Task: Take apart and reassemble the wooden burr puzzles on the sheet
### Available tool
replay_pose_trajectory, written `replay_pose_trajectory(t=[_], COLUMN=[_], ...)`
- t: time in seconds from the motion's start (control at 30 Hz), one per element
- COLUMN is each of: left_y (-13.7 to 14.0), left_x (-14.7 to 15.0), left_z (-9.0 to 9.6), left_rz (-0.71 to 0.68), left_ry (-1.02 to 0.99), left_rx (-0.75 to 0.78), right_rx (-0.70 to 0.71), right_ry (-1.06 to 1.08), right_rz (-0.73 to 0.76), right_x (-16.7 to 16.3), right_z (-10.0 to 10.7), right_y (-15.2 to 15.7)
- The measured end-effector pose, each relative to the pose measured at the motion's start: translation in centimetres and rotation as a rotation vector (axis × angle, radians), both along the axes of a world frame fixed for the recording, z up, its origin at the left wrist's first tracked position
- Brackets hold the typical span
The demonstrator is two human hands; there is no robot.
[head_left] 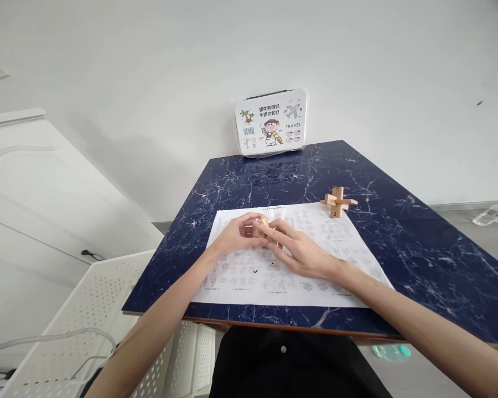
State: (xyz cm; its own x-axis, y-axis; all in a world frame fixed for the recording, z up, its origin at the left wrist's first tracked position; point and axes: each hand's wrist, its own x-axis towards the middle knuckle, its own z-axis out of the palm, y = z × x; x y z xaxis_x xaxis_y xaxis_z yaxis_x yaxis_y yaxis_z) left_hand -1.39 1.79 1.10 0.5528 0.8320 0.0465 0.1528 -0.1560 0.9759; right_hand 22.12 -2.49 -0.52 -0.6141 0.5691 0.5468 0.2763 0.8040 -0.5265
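Over the white printed sheet (307, 296), my left hand (237, 235) and my right hand (294, 247) come together around a small light-wood puzzle (262, 221). Fingers of both hands are closed on it and cover most of it, so its full shape is hidden. The sheet carries rows of small diagrams and lines of print. An interlocking wooden cross puzzle (337, 202) stands apart at the sheet's upper right corner, touched by neither hand.
The dark blue marbled table (290, 177) meets the wall at its far edge. A white cartoon-printed case (271, 122) leans there. At left stands a white perforated rack (87, 293) with a cable. Plastic bottles (392, 352) lie on the floor.
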Motion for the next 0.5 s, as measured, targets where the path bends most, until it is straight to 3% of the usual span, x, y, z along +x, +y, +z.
replay_pose_trajectory(t=[0.27,0.5], left_y=[0.33,-0.08], left_x=[-0.14,0.25], left_z=[-0.50,-0.38], left_rz=[0.027,-0.007], left_ry=[-0.077,-0.054], left_rx=[-0.031,0.084], right_rx=[-0.360,-0.234], right_ry=[0.312,0.290], right_rz=[-0.118,-0.250], right_x=[-0.47,-0.32], right_z=[-0.11,0.01], right_y=[0.69,0.71])
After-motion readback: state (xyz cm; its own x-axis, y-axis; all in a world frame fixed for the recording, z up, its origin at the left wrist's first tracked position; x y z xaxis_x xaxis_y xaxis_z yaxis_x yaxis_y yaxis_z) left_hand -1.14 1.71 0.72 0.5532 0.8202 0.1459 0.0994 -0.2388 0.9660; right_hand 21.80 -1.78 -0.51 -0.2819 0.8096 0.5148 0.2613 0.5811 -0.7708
